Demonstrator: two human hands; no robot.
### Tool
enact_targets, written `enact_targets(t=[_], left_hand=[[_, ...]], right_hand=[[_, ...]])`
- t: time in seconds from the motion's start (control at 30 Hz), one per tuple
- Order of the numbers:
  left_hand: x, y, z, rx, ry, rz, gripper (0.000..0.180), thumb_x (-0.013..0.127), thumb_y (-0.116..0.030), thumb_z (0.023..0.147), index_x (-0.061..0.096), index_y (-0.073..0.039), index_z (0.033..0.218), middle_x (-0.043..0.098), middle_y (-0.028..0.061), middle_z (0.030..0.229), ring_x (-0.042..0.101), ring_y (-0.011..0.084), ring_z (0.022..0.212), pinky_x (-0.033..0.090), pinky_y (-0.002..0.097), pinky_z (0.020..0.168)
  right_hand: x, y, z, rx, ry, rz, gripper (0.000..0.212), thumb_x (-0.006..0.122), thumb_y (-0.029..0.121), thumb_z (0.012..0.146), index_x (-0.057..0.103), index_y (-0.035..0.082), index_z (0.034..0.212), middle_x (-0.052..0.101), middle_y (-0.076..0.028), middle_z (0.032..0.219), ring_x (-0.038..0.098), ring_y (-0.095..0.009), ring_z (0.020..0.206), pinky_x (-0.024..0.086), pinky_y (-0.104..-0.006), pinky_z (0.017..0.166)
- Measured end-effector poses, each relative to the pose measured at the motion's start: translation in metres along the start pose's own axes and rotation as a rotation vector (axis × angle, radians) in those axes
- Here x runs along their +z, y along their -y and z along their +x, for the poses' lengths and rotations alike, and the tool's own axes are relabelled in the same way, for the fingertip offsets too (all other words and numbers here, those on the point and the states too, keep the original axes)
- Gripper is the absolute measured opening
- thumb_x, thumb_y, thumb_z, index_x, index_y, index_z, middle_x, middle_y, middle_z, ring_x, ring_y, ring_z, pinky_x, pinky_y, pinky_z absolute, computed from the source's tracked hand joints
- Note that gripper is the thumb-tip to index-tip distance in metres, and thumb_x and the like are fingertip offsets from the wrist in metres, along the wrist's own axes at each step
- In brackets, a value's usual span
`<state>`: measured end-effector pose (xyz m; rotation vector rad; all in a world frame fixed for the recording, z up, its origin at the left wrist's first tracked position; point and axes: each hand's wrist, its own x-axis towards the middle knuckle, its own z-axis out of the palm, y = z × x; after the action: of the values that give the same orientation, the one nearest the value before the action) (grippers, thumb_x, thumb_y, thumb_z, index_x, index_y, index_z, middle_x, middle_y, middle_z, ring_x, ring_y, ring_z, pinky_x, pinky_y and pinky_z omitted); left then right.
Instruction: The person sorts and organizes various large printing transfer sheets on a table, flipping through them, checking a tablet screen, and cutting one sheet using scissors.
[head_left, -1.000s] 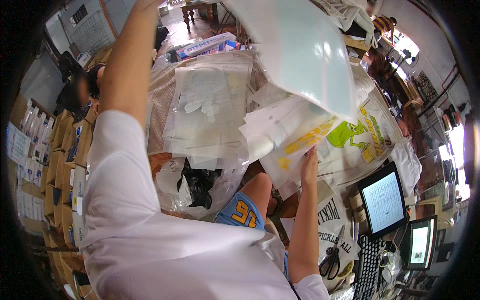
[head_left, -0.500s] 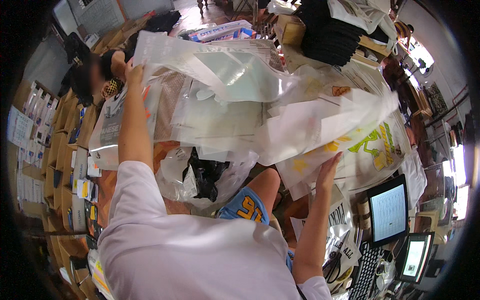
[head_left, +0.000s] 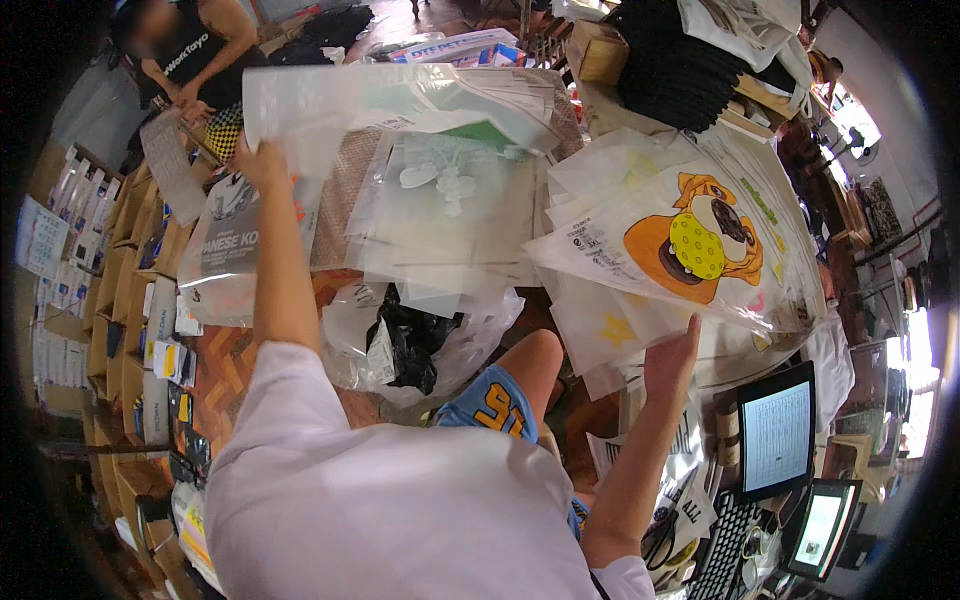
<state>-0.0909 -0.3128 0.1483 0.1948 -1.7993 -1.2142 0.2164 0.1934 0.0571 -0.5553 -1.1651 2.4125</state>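
Observation:
My left hand (head_left: 262,168) is closed on the left edge of a translucent film sheet (head_left: 390,100), which is lifted and curls over a stack of films. Beneath it, another film (head_left: 450,225) with a pale print lies on that stack. To the right, a film with an orange dog and yellow ball print (head_left: 700,240) lies on a second pile of sheets. My right hand (head_left: 675,358) is beside the near edge of that pile, fingers stretched out and seemingly holding nothing.
A co-worker (head_left: 205,60) sits at the far left, holding a greyish sheet. Dark folded cloth (head_left: 670,65) is stacked at the far right. A screen (head_left: 777,430) and keyboard (head_left: 728,550) stand at the near right. Plastic bags (head_left: 410,345) hang by my knee; boxes (head_left: 125,290) line the left.
The film that was curled in motion on the right now lies flatter, its dog print showing. My right hand shifted slightly right. The co-worker has straightened up.

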Motion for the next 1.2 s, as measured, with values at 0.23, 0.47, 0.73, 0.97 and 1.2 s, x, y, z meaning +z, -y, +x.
enact_targets(t=[0.23,0.47,0.73,0.97,1.2], left_hand=[[-0.042,0.047,-0.176,-0.338,-0.115,-0.195,0.037,0.046,0.002,0.085,0.046,0.006,0.122,0.055,0.0174,0.116,0.057,0.0272,0.101,0.045,0.0338,0.088],[-0.021,0.025,-0.272,-1.112,-0.003,-1.012,0.034,0.056,-0.012,0.088,0.049,0.002,0.118,0.056,0.0154,0.117,0.055,0.0269,0.107,0.047,0.0389,0.094],[-0.019,0.066,-0.289,-1.197,0.527,-1.039,0.034,0.054,-0.020,0.089,0.048,0.008,0.108,0.055,0.0214,0.103,0.055,0.0303,0.095,0.047,0.0405,0.085],[-0.008,-0.010,-0.298,-1.134,0.480,-0.952,0.043,0.055,-0.021,0.089,0.041,0.010,0.116,0.047,0.0226,0.112,0.050,0.0339,0.104,0.045,0.0447,0.094],[0.005,0.092,-0.281,-1.085,0.621,-0.529,0.027,0.054,-0.014,0.087,0.055,0.004,0.107,0.061,0.0129,0.104,0.059,0.0230,0.094,0.049,0.0322,0.079]], right_hand=[[-0.010,0.005,-0.021,0.072,0.032,0.350,0.070,0.039,0.059,0.090,0.040,0.005,0.135,0.045,-0.013,0.136,0.042,-0.030,0.124,0.030,-0.0468,0.106],[-0.038,0.016,-0.046,-0.097,-0.062,0.286,0.064,0.042,0.054,0.089,0.041,0.010,0.136,0.047,-0.009,0.134,0.045,-0.032,0.121,0.036,-0.0500,0.102],[-0.061,0.008,-0.082,-0.037,-0.096,0.232,0.091,0.037,0.073,0.083,0.028,0.005,0.143,0.042,-0.016,0.138,0.047,-0.029,0.120,0.037,-0.0418,0.101],[-0.074,0.042,-0.186,-0.197,-0.287,-0.511,0.054,0.051,0.044,0.093,0.051,0.003,0.128,0.060,-0.014,0.119,0.059,-0.020,0.105,0.046,-0.0341,0.091],[-0.091,0.079,-0.314,0.071,-0.751,-1.718,0.024,0.070,0.013,0.073,0.059,0.003,0.092,0.063,-0.013,0.094,0.061,-0.032,0.090,0.048,-0.0404,0.078]])
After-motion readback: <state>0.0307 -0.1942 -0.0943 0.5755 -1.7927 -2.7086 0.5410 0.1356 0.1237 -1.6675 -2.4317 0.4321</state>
